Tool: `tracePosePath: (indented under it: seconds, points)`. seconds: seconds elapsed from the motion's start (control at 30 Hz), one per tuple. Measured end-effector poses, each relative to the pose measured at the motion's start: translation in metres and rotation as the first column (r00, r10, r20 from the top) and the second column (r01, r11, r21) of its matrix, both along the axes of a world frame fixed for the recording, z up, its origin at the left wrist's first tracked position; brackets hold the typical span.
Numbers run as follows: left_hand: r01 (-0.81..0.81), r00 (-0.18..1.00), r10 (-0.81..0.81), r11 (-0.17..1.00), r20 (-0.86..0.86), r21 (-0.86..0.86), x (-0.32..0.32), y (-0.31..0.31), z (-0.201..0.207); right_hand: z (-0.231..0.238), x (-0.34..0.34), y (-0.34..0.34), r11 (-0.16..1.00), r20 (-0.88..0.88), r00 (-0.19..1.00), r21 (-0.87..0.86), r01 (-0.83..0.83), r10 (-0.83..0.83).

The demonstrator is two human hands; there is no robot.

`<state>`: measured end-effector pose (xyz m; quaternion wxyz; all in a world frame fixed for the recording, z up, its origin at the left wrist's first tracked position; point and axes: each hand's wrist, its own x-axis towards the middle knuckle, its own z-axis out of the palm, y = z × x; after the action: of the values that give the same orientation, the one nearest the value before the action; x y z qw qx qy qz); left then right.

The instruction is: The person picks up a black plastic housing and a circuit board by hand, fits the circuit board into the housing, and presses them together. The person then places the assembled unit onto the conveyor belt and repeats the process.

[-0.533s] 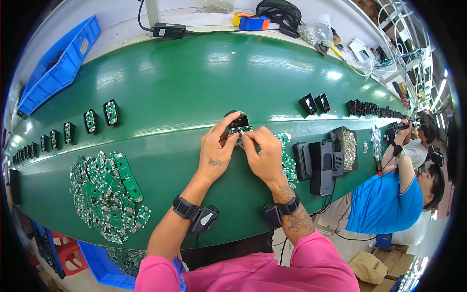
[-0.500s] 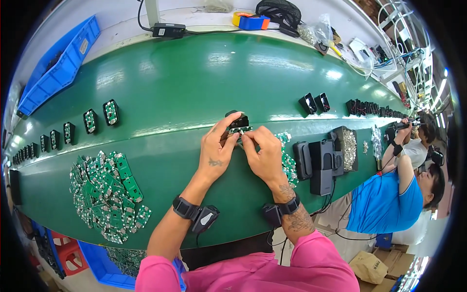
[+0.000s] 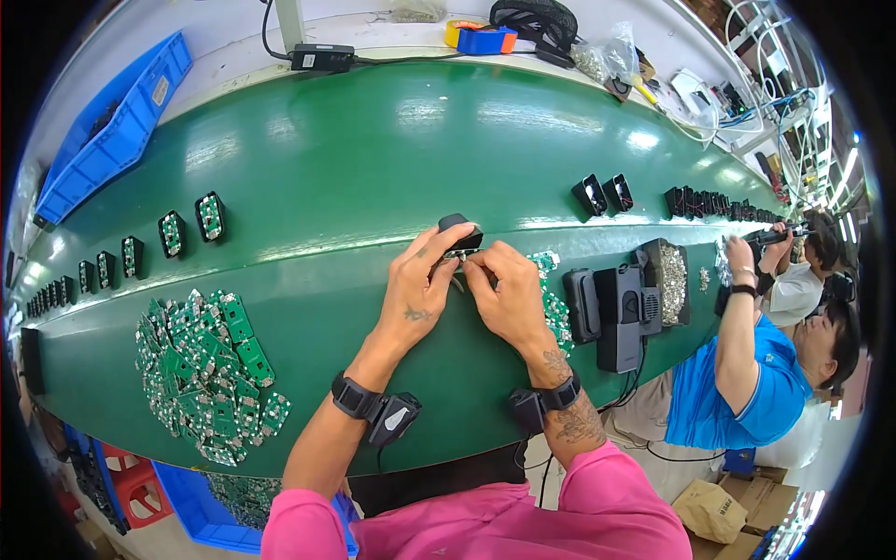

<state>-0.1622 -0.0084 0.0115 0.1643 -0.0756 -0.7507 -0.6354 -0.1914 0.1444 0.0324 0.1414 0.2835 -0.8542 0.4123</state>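
A person in pink sat at a long green table (image 3: 355, 159), working with both bare hands near its middle. The left hand (image 3: 415, 285) was curled around a small black case (image 3: 467, 242), holding it tilted just above the tabletop. The right hand (image 3: 506, 291) met it at the near edge, thumb and fingers drawn narrow; I could not tell whether they gripped anything. To the left lay a large heap of green circuit boards (image 3: 210, 373); beyond it, a row of black cases with boards inside (image 3: 210, 217) ran off to the far left. A smaller heap of boards (image 3: 551, 285) lay just right of the right hand. Two open black cases (image 3: 589, 195) stood farther right, and a person in blue (image 3: 714, 392) worked at the right end
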Motion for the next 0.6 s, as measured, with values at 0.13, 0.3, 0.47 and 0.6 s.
tracePosePath:
  seconds: [0.13,0.3,0.47,0.6]
  points:
    - [-0.039,0.997,0.03,0.991,-0.071,-0.127,-0.001,0.012,0.011,0.003,0.0,0.008,0.994,-0.039,0.999,0.107,0.012,-0.008]
    - [-0.198,0.971,0.139,0.925,-0.196,-0.323,0.006,0.0,0.002,-0.014,0.002,-0.008,0.998,-0.104,0.994,0.067,-0.021,0.028]
    - [-0.072,0.997,0.068,0.975,0.023,0.211,0.004,0.018,0.008,0.0,0.009,-0.005,0.992,-0.135,0.988,-0.106,0.068,-0.082]
    - [-0.027,0.998,0.007,0.955,0.068,0.297,0.006,0.014,0.009,0.003,0.01,-0.002,0.968,-0.062,0.982,-0.187,0.165,-0.179]
